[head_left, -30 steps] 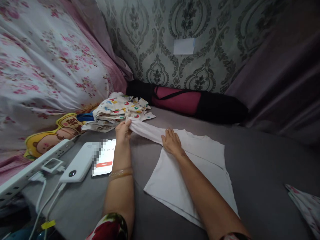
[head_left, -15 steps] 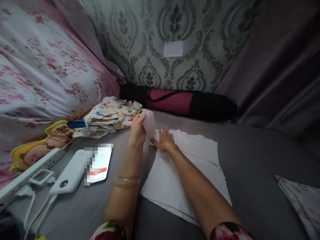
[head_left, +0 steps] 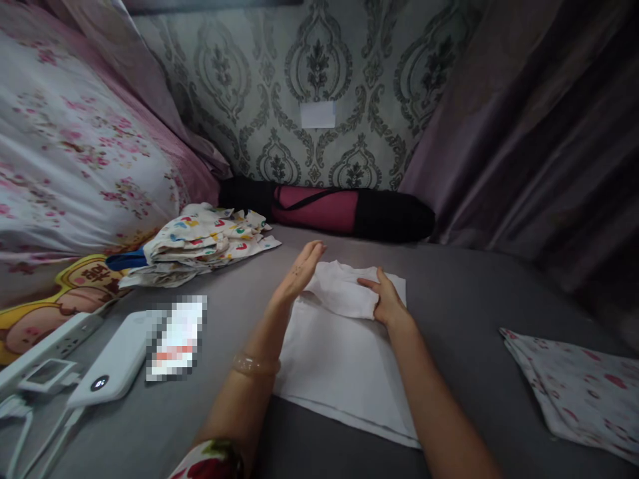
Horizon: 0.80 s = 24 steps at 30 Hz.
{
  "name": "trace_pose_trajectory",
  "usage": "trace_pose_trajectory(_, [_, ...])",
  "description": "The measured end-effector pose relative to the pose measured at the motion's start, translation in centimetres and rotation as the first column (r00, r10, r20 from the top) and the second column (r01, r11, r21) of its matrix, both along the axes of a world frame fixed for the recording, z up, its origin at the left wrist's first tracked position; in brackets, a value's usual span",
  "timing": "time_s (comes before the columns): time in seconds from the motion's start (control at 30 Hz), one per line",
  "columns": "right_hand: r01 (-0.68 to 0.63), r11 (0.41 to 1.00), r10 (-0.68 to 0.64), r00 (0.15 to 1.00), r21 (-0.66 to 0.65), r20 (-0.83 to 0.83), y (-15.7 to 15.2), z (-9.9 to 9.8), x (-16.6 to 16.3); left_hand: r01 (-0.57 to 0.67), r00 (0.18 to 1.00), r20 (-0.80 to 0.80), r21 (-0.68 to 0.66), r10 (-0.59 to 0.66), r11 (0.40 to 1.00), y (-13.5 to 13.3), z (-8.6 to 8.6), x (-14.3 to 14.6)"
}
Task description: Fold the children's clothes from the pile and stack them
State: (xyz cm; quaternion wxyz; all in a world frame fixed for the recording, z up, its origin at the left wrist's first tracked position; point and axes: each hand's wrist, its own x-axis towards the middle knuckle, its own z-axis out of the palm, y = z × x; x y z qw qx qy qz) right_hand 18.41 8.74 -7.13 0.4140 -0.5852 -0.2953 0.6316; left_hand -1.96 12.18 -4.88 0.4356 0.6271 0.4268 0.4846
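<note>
Fingers straight and gripping nothing, the left hand (head_left: 298, 271) stands on edge; the right hand's (head_left: 392, 305) fingers are spread, and I cannot tell whether they pinch cloth. On the grey sheet (head_left: 474, 299), the white garment (head_left: 344, 362) lies at the view's 6 o'clock, hands at its 11 and 2. Its sleeve (head_left: 344, 297), lifted beyond the left edge half a second ago, now crosses the body near 12, so that fold looks laid but unsmoothed.
</note>
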Motion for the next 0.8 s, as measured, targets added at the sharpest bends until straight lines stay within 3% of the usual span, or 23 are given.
trace_pose_trajectory(0.07, [0.013, 1.000, -0.012, 1.000, -0.012, 0.028, 0.1, -0.6, 0.2, -0.100, 0.987, -0.128, -0.004, 0.099, 0.995, 1.0, -0.8, -1.7])
trace_pose_trajectory(0.13, [0.004, 1.000, -0.005, 1.000, 0.016, 0.025, 0.3, -0.8, 0.3, -0.137, 0.943, -0.310, -0.035, 0.119, 0.990, 1.6, -1.6, -3.3])
trace_pose_trajectory(0.23, [-0.019, 0.993, 0.008, 0.995, 0.114, 0.101, 0.7, -0.8, 0.8, -0.053, 0.838, -0.545, -0.099, -0.009, 0.994, 1.7, -2.6, -4.4])
trace_pose_trajectory(0.37, [-0.072, 0.926, -0.064, 0.938, 0.371, 0.341, 1.4, -1.4, 2.4, 0.053, 0.771, -0.615, -0.194, -0.164, 0.980, 1.5, -3.9, -3.8])
trace_pose_trajectory(0.43, [-0.091, 0.905, -0.153, 0.842, 0.416, 0.517, 1.8, -2.3, 3.1, 0.011, 0.737, -0.660, -0.200, -0.143, 0.980, 1.6, -4.7, -3.5])
trace_pose_trajectory(0.6, [-0.066, 0.943, -0.249, 0.509, 0.325, 0.824, 2.3, -3.6, 3.9, -0.097, 0.680, -0.728, -0.208, -0.088, 0.973, 1.8, -5.2, -3.5])
trace_pose_trajectory(0.67, [-0.087, 0.955, -0.220, 0.432, 0.283, 0.875, 2.0, -3.3, 4.1, -0.087, 0.690, -0.717, -0.223, -0.103, 0.971, 1.7, -4.8, -3.7])
trace_pose_trajectory(0.8, [-0.139, 0.974, -0.122, 0.356, 0.181, 0.926, 0.9, -2.2, 4.5, -0.084, 0.732, -0.675, -0.223, -0.092, 0.971, 1.4, -3.7, -4.4])
